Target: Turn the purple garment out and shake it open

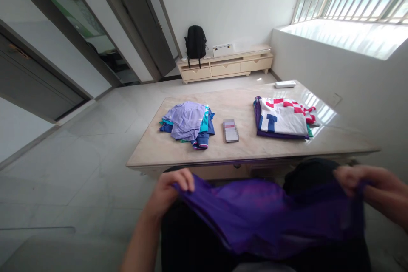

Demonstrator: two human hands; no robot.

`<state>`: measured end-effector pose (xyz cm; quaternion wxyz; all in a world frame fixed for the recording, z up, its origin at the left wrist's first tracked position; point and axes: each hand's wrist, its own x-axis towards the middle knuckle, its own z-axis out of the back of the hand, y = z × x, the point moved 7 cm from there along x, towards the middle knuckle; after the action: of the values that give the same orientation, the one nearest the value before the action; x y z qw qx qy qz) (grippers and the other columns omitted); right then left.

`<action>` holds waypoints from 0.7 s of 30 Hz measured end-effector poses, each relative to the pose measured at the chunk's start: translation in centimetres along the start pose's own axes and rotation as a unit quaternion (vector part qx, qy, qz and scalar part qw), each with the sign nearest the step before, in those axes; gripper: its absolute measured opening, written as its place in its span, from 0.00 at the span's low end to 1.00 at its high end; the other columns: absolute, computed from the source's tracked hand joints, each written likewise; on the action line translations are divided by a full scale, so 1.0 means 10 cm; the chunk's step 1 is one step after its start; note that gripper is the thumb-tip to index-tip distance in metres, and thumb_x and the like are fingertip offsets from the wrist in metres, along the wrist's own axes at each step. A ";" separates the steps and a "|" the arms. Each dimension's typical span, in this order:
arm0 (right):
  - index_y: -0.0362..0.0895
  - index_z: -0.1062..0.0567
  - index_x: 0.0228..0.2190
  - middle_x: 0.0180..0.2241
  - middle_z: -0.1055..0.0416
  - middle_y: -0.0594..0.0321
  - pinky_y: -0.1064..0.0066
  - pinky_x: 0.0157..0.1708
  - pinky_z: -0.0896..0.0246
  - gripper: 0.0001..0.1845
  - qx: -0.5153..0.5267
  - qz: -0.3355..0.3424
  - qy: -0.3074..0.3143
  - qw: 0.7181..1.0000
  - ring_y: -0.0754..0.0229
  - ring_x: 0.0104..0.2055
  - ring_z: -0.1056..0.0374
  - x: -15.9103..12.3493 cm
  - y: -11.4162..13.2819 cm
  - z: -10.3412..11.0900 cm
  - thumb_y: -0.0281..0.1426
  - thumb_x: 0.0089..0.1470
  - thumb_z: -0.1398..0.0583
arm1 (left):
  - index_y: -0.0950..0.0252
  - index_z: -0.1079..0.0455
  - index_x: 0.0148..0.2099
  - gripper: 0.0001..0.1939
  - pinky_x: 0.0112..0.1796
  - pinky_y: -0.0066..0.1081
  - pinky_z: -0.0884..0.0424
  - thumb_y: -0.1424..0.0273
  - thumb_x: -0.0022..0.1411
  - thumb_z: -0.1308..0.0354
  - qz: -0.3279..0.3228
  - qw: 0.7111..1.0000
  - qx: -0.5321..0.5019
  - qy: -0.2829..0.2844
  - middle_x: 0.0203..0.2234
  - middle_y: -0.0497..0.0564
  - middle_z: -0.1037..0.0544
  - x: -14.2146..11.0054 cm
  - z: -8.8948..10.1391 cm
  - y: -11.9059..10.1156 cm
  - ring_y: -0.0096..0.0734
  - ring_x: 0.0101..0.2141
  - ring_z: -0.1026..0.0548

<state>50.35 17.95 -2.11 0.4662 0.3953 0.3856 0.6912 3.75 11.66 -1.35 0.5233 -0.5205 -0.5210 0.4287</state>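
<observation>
Purple garment (267,214) stretched between 2 hands, in front of the table (197,153).
Left hand (168,191) and right hand (366,185) each pinch a top corner shut; best to keep tension even and corners level, I'd say.

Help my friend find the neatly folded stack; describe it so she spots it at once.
On the marble table, look right of the small blurred card. The folded stack lies flat and squared, topped by a white shirt with red checks, unlike the rumpled lilac heap at the left.
</observation>
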 end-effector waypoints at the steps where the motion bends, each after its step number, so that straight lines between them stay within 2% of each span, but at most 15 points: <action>1: 0.48 0.21 0.24 0.23 0.27 0.58 0.69 0.28 0.32 0.22 0.034 0.013 0.049 0.998 0.58 0.27 0.28 0.13 0.07 -0.19 0.53 0.55 0.34 | 0.64 0.24 0.25 0.20 0.33 0.31 0.29 0.54 0.56 0.28 -0.002 1.000 -0.009 0.028 0.26 0.52 0.23 0.19 -0.20 0.07 0.31 0.28 0.26; 3: 0.47 0.18 0.28 0.29 0.24 0.59 0.68 0.35 0.30 0.14 0.089 0.049 0.113 0.988 0.56 0.33 0.26 0.36 0.30 -0.56 0.44 0.56 0.32 | 0.66 0.24 0.27 0.19 0.37 0.32 0.29 0.55 0.58 0.30 -0.015 0.996 -0.040 0.083 0.32 0.55 0.23 0.51 -0.62 0.16 0.34 0.33 0.25; 5: 0.46 0.17 0.31 0.32 0.24 0.59 0.68 0.36 0.32 0.10 0.133 0.094 0.161 0.973 0.57 0.35 0.28 0.50 0.58 -0.91 0.38 0.58 0.33 | 0.67 0.23 0.29 0.17 0.41 0.32 0.30 0.58 0.61 0.31 -0.043 0.988 -0.087 0.124 0.35 0.55 0.25 0.71 -1.00 0.18 0.34 0.38 0.26; 7: 0.45 0.17 0.32 0.33 0.26 0.59 0.70 0.34 0.34 0.08 0.159 0.122 0.176 0.964 0.60 0.34 0.30 0.54 0.80 -1.16 0.35 0.60 0.34 | 0.67 0.23 0.31 0.15 0.41 0.31 0.32 0.60 0.63 0.32 -0.059 0.978 -0.127 0.152 0.35 0.54 0.27 0.78 -1.28 0.19 0.31 0.37 0.27; 9: 0.45 0.16 0.33 0.33 0.26 0.60 0.71 0.33 0.36 0.06 0.168 0.136 0.162 0.963 0.61 0.34 0.30 0.51 0.92 -1.31 0.32 0.61 0.34 | 0.67 0.23 0.32 0.13 0.39 0.29 0.33 0.62 0.64 0.32 -0.054 0.974 -0.151 0.160 0.34 0.52 0.27 0.76 -1.46 0.24 0.28 0.35 0.28; 12: 0.46 0.16 0.34 0.32 0.25 0.60 0.72 0.34 0.35 0.04 0.173 0.146 0.122 0.966 0.62 0.34 0.29 0.42 0.93 -1.40 0.30 0.60 0.34 | 0.66 0.26 0.35 0.12 0.37 0.26 0.34 0.63 0.62 0.30 -0.028 0.971 -0.196 0.130 0.33 0.50 0.27 0.69 -1.57 0.35 0.26 0.33 0.29; 17: 0.49 0.16 0.36 0.31 0.23 0.64 0.77 0.29 0.34 0.05 0.195 0.076 0.057 0.976 0.65 0.29 0.29 0.37 0.72 -1.44 0.30 0.55 0.30 | 0.66 0.34 0.34 0.19 0.35 0.22 0.34 0.66 0.56 0.25 0.025 0.945 -0.310 0.096 0.31 0.45 0.29 0.62 -1.67 0.49 0.22 0.31 0.31; 21: 0.48 0.17 0.31 0.35 0.25 0.61 0.73 0.38 0.31 0.03 0.188 0.104 0.065 0.974 0.60 0.39 0.27 0.40 0.76 -1.43 0.30 0.53 0.29 | 0.65 0.35 0.37 0.23 0.33 0.20 0.33 0.67 0.50 0.22 0.061 0.933 -0.336 0.111 0.34 0.46 0.29 0.61 -1.72 0.52 0.22 0.33 0.29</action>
<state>33.77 17.37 -0.08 0.2829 0.4678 0.4948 0.6755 21.86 16.52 -4.46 0.3450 -0.7409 -0.5409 0.1989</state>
